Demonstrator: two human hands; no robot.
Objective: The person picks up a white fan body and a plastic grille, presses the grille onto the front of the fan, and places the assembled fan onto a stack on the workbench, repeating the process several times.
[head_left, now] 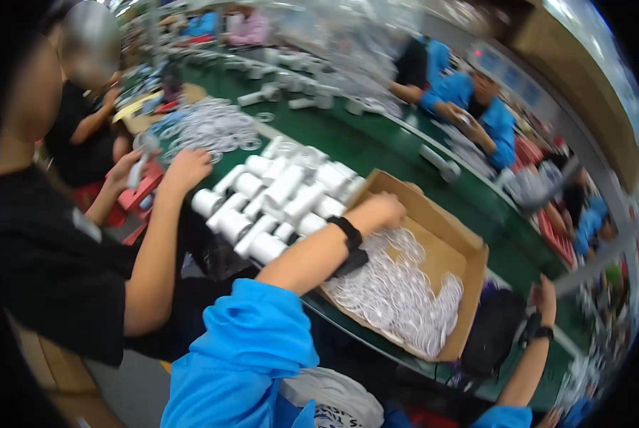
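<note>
My left hand (383,212), with a black band at its wrist, reaches over the near left side of a shallow cardboard box (433,207). Its fingers are curled, and what they hold, if anything, is hidden. Below it in the box lies a heap of thin whitish rings (405,299). Off to the right, beyond a black bag (492,332), my right hand (544,294) is raised with its fingers up and apart; nothing shows in it. Left of the box, white cylindrical parts (284,189) lie piled on the green table.
A co-worker in black on the left holds a white part (139,160) beside a red bin (144,189). More rings (212,125) lie beyond. White parts line the green table (469,203); another worker in blue (469,107) sits across. A grey metal post (605,143) rises at right.
</note>
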